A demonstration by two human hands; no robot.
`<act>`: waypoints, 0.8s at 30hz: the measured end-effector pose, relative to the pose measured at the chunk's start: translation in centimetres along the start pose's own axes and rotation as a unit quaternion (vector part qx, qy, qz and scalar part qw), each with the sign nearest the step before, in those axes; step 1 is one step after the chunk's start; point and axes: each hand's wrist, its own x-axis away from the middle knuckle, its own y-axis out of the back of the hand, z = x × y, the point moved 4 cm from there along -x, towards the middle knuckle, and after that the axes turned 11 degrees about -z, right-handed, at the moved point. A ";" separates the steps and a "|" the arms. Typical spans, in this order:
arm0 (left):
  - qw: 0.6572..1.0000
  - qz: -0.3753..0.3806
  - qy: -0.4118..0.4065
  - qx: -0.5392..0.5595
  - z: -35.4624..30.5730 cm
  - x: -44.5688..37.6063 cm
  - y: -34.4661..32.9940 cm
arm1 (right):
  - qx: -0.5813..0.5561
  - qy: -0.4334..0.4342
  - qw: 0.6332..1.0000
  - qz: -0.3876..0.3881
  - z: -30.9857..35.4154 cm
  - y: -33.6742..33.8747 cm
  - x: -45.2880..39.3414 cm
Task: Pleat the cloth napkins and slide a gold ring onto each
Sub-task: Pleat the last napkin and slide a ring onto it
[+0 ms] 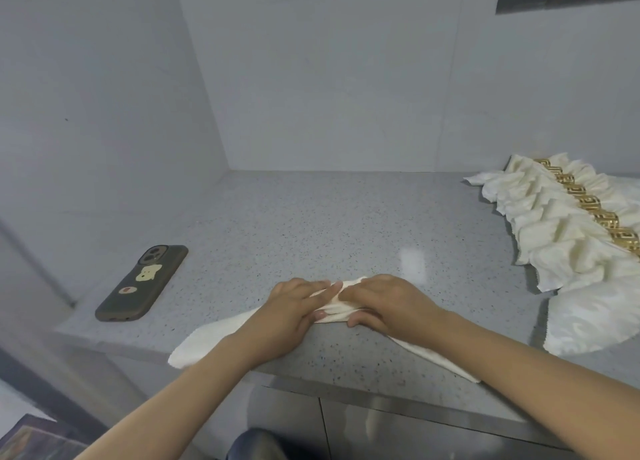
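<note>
A cream cloth napkin [207,338] lies gathered into pleats across the front of the grey speckled counter [311,224]. Both hands meet at its middle. My left hand [294,307] pinches the folds between thumb and fingers. My right hand [384,302] grips the same bunch from the right, thumb under and fingers over. The napkin's two ends fan out past each wrist. At the right lies a row of several pleated napkins [554,238], each with a gold ring [588,201] on it. A flat cream napkin [588,321] lies in front of that row.
A phone in a dark olive case [142,283] lies face down at the counter's left. Grey walls close the back and left side. The counter's front edge runs just under my forearms, with metal cabinet fronts [381,432] below.
</note>
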 end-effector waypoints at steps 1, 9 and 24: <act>1.000 0.000 -0.006 0.000 0.3 -0.1 -0.1 | -0.002 0.007 1.000 0.003 -0.2 0.0 -0.1; 0.999 -0.003 -0.034 -0.010 0.2 -1.0 -0.5 | -0.016 -0.042 0.999 -0.031 -1.4 -0.5 0.1; 0.991 -0.128 -0.028 0.024 -0.6 -1.5 0.3 | -0.021 -0.057 0.996 -0.071 -2.2 -0.7 -0.3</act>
